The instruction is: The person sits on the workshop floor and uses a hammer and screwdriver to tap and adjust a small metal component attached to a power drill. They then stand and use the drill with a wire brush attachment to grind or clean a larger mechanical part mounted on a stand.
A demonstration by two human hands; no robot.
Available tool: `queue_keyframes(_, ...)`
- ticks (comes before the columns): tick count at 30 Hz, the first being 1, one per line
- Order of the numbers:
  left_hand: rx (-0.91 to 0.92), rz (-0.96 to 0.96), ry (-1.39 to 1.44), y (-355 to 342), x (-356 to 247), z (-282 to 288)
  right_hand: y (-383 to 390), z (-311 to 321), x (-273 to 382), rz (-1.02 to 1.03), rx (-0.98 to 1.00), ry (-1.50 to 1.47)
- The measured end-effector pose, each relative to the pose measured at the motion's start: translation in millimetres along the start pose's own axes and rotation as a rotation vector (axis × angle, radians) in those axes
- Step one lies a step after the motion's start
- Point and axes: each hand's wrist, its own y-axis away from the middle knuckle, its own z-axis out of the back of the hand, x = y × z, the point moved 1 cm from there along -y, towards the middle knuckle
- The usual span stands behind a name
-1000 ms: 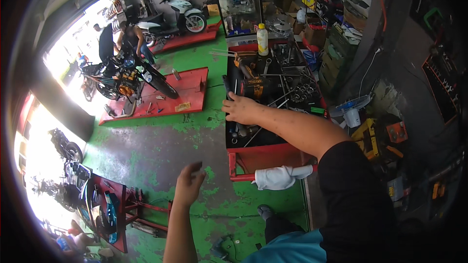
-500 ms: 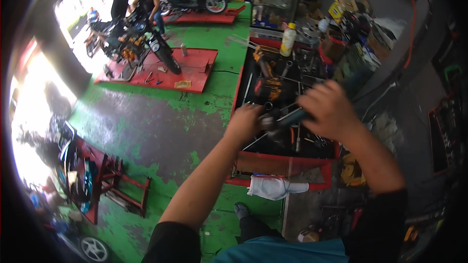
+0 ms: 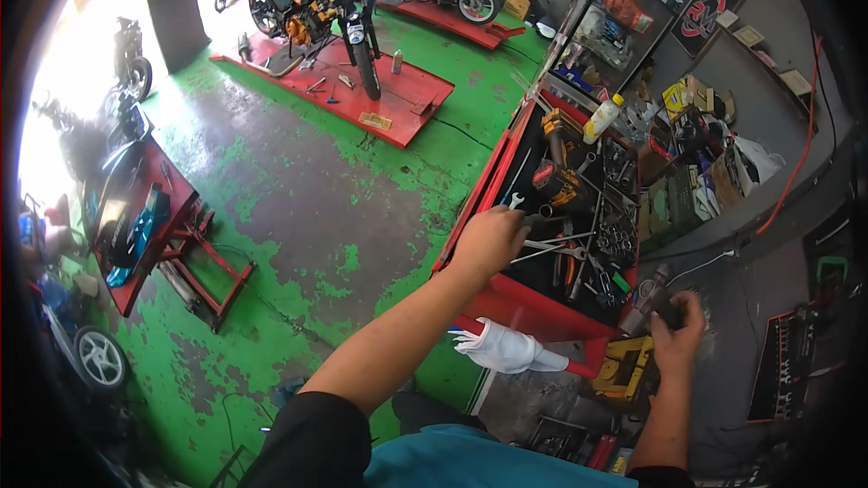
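Note:
My left hand (image 3: 493, 239) is over the near left part of a red-framed tool tray (image 3: 493, 188), its fingers curled; whether they grip anything is hidden. Beside its fingertips lie an open-end wrench (image 3: 515, 201) and a dark, round-ended piece. Off the tray's near right corner, my right hand (image 3: 680, 334) is closed round a grey and black tool with a round metal end (image 3: 653, 298), perhaps an air impact wrench. A black and orange cordless impact driver (image 3: 561, 183) lies in the tray, among sockets, pliers (image 3: 571, 262) and several wrenches.
A yellow-labelled bottle (image 3: 603, 119) stands at the tray's far side. A white cloth (image 3: 506, 346) hangs on the near red rail. Beneath the right hand is a yellow case (image 3: 622, 366). A motorcycle (image 3: 316, 23) stands on a red lift (image 3: 398, 113), with a person behind it.
My hands have moved apart: the right has swung right and nearer, off the tray, carrying the tool. The left stays by the tray's near left side. The view has turned right.

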Motion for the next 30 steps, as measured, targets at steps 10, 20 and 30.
queue_keyframes(10,-0.715,0.757,0.683,350,16,210,61,-117,71,-0.271,0.946,-0.781)
queue_keyframes(20,-1.907,0.892,-0.195,798,-173,270,225,-290,215,-0.28,1.637,-0.354)
queue_keyframes(30,-2.514,1.08,-0.314,906,-260,105,367,-377,365,0.101,2.005,0.038)
